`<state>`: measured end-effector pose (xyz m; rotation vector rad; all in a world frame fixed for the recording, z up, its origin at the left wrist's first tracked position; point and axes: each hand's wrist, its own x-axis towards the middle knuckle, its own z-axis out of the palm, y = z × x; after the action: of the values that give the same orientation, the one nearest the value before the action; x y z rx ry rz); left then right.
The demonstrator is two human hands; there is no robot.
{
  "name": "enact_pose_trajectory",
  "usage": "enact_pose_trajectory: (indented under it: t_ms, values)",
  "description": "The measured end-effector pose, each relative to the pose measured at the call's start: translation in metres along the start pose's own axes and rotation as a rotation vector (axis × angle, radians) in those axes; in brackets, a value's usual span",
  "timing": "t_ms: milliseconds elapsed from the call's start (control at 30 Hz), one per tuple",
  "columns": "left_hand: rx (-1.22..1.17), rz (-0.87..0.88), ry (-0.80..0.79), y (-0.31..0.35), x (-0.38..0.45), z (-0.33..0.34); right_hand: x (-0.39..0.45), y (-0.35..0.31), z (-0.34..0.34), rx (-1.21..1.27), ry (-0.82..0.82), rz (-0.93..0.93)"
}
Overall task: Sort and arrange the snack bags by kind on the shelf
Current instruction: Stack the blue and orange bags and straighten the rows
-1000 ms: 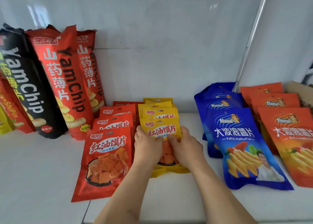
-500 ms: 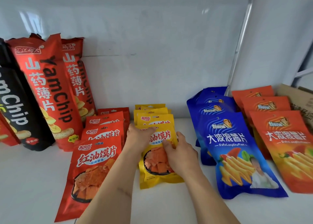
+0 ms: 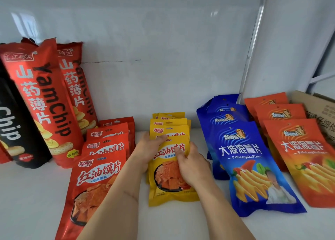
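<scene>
We are pinching the light, crinkly (slippery) front yellow foil snack bag (image 3: 169, 169) by its upper corners, left hand (image 3: 148, 149) and right hand (image 3: 190, 164), mid-shelf (image 3: 36, 194).

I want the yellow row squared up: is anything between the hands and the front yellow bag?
Nothing visible: the left hand and right hand already rest directly on the front yellow bag.

A shop or stockroom shelf is indicated: a white shelf board (image 3: 27, 194), multiple identical snack bags (image 3: 253, 167) grouped in rows by kind, and a cardboard carton (image 3: 319, 111) stored alongside.
</scene>
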<state>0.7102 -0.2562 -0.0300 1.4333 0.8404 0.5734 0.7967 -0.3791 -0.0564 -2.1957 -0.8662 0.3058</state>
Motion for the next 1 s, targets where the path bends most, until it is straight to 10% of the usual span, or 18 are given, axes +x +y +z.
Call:
enact_pose_trajectory:
  t_ms: [533,1000]
  values:
    - [-0.125,0.025,-0.016,0.000,-0.019,0.002,0.044,-0.026,-0.024,0.449,-0.067,0.197]
    - [0.709,0.192,0.225,-0.042,-0.059,0.022,0.086,-0.040,-0.011,-0.390,0.002,-0.185]
